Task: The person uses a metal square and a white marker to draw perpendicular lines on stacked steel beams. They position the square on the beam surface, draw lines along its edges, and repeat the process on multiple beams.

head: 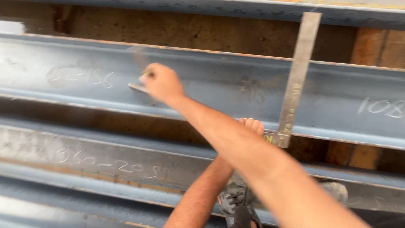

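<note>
**Marking in progress on steel beam**

The right hand [162,83] is reaching across to the web of the grey steel beam [219,84], fingers closed on a small marker [138,88], blurred. The left hand [252,125] is gripping the base of a metal square [297,76], which is lying upright against the same beam.
</note>
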